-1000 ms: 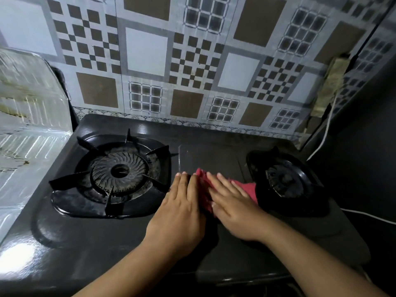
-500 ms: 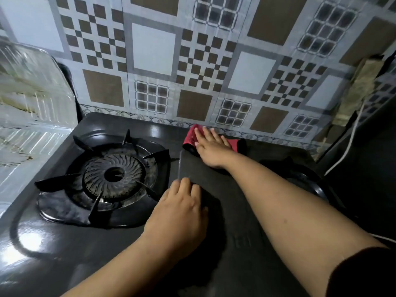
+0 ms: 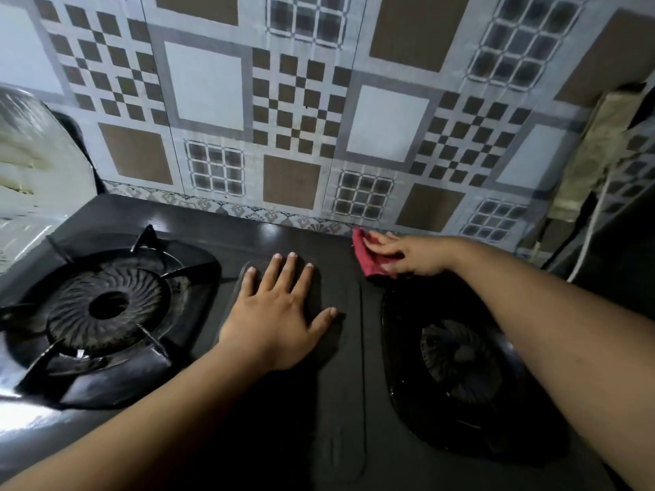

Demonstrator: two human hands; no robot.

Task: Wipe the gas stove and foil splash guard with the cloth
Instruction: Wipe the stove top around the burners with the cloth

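A black two-burner gas stove (image 3: 290,239) fills the lower view. A red cloth (image 3: 368,256) lies at the stove's back edge, just behind the right burner (image 3: 457,359). My right hand (image 3: 411,255) presses on the cloth, fingers pointing left. My left hand (image 3: 280,313) lies flat, fingers spread, on the stove's middle panel between the burners and holds nothing. The foil splash guard (image 3: 32,161) stands at the far left beside the left burner (image 3: 106,306).
A patterned tiled wall (image 3: 319,111) rises straight behind the stove. A white cable (image 3: 592,228) and a worn strip hang at the right corner, next to a dark surface.
My right hand has slid the cloth from the stove's middle back edge to the right, behind the right burner. My left hand has moved forward and spread its fingers flat.
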